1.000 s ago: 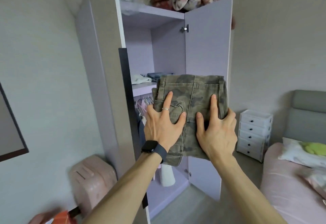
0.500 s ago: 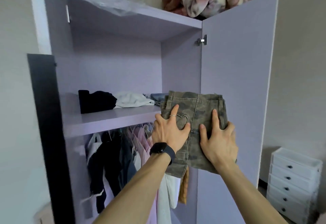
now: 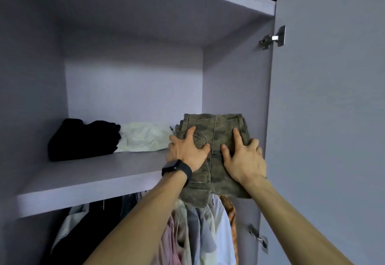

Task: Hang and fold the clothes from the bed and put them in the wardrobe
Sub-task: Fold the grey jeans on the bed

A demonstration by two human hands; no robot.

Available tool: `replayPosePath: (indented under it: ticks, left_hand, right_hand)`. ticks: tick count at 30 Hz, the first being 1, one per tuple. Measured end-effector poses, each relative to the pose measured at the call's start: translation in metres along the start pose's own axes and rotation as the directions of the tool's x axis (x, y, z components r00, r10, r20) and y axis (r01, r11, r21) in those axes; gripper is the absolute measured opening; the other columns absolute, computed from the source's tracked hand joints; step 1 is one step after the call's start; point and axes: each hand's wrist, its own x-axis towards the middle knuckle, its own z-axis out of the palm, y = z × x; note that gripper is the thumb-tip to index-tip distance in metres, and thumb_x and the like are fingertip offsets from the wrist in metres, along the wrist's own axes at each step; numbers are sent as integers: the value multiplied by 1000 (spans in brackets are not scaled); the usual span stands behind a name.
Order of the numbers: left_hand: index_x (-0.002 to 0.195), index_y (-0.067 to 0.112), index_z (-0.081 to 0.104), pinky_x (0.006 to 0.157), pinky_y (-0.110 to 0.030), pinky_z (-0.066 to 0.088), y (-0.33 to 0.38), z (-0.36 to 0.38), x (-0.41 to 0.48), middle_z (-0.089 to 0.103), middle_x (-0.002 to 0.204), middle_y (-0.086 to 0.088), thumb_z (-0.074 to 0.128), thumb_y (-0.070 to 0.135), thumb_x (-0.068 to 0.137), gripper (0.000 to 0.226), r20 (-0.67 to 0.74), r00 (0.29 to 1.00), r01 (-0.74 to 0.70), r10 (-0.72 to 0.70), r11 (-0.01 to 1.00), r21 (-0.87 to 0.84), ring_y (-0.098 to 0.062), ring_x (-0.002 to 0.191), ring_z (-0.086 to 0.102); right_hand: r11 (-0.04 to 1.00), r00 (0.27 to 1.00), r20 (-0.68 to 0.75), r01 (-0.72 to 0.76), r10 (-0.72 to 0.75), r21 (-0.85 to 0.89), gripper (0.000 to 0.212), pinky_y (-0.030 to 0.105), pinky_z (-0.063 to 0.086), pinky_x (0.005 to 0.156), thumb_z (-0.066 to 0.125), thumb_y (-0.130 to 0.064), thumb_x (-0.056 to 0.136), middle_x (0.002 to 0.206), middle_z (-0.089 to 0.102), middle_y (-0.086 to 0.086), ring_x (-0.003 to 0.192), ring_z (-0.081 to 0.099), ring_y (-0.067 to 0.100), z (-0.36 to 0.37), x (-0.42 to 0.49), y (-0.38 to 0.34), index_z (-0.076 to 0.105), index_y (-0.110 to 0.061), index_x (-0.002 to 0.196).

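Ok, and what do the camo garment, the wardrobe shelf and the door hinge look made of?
Folded camo garment: heavy woven cotton, likely twill, matte; stitched seams and stiff folds show. Wardrobe shelf: seemingly lilac laminated board, smooth satin face, square edge. Door hinge: bright metal, probably steel, catching light.

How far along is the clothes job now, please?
Done: a black garment and a white garment lie on the shelf; hanging clothes show beneath. In hand: left hand and right hand grip the folded camouflage garment, partly over the shelf. Left: setting it down; the bed is out of view.
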Motion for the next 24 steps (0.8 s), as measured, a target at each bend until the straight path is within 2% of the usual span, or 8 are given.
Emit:
replayPosePath:
  ticks: [4,13,19,22,24]
  left_hand:
    - [148,50,25,95,-43,46,5,7,99,32,132,-11,55,75,79,79,19,1000,15,-14,1000,-28,-38,117,52]
    - [151,45,27,103,-40,42,-15,13,281,30,144,-17,62,76,75,90,18,999,44,-44,999,-17,-39,123,48]
    - [147,51,32,103,-41,43,-20,41,368,34,141,-15,66,73,74,83,-2,996,-92,92,996,-11,-40,121,51]
    - [145,51,36,111,-43,41,-17,48,407,37,143,-13,73,66,74,81,104,980,-175,171,984,31,-37,124,49]
    - [143,48,42,114,-45,38,-14,54,433,39,148,-12,78,53,76,76,178,965,-209,193,975,72,-35,129,47]
  right_hand:
    - [998,998,27,55,-54,-18,70,49,48,91,37,-65,97,133,37,19,115,49,43,28,103,-20,16,-35,156]
    - [991,985,119,119,-126,60,68,50,47,97,46,-63,96,141,33,19,117,53,45,94,272,-76,26,-32,153]
    - [980,987,156,-9,-22,197,65,50,47,97,51,-56,97,146,24,19,121,49,46,142,336,-74,28,-26,150]
    - [954,976,215,-100,39,282,69,47,46,100,57,-51,96,147,18,19,121,50,45,162,349,-68,23,-24,150]
    - [925,969,245,-131,42,357,70,42,47,97,62,-45,94,145,18,19,116,53,44,175,353,-67,23,-23,147]
